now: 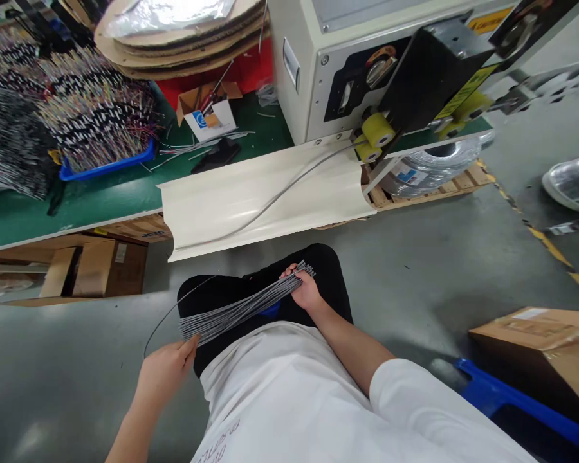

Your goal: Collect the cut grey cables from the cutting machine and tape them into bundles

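Across my lap lies a bundle of cut grey cables (244,310), its strands fanned wider at the left end. My right hand (307,290) is wrapped round the right end, with the cable tips poking out past the fingers. At the left end, my left hand (166,368) has its fingers closed on the bundle's near edge; the thumb is partly hidden. One loose cable (163,315) arcs out from beside my left hand toward my knee. Ahead, a single grey cable (289,186) runs from the machine's yellow rollers (377,132) down a cream trough (265,199).
The cream machine (299,71) stands on a green bench (110,202). Bundled wires fill a blue tray (109,166) at left. A small tool box (210,119) sits behind the trough. Cable coils (429,170) lie below the machine. A carton (540,347) stands at right.
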### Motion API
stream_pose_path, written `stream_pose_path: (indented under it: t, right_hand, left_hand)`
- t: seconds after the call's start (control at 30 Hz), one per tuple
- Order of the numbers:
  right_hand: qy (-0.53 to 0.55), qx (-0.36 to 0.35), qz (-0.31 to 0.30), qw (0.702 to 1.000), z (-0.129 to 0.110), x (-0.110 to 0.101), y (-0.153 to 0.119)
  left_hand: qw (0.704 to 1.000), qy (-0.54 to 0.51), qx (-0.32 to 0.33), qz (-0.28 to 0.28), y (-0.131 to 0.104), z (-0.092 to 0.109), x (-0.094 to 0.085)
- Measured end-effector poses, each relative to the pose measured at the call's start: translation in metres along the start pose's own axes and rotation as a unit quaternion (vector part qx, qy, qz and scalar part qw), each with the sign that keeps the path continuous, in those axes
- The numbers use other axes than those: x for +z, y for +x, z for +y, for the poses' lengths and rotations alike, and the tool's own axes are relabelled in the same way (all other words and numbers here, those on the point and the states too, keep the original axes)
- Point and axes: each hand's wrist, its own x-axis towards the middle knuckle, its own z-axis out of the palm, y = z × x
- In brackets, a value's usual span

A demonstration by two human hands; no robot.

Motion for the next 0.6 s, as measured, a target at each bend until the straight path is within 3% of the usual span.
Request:
stream_pose_path:
  t: [0.4,0.5,0.6]
  right_hand:
    - [-0.049,-0.031,0.032,0.998,0.003,0.005,0.003]
    - [-0.048,-0.041,0.052,0.997,0.007,0.004,0.006]
    - [-0.036,-0.042,0.057,0.997,0.008,0.003,0.006]
  left_hand:
    - [0.999,-0.049,0.008,-0.021,0.0,0.013,-0.013]
    - [0.998,-0.051,-0.023,-0.038,-0.001,-0.007,-0.005]
    - [0.989,-0.078,-0.085,-0.087,-0.003,-0.05,0.013]
